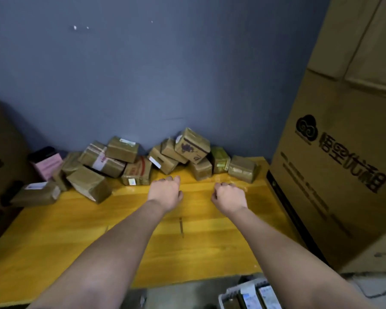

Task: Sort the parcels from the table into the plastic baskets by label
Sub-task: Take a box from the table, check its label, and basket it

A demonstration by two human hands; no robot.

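Observation:
Several small brown cardboard parcels (123, 149) are heaped along the back of the yellow wooden table (76, 237), against the blue wall. One parcel with a dark print (192, 144) sits on top of the right heap. A pink parcel (47, 163) stands at the far left. Both my arms reach over the table. My left hand (166, 191) and my right hand (228, 195) hover just short of the heap, fingers loosely curled and holding nothing. A white plastic basket (250, 294) with labelled parcels in it shows at the bottom edge.
A tall cardboard carton (343, 152) with black print stands at the table's right end. Another large carton (0, 152) is at the left edge. The blue wall (143, 74) closes the back.

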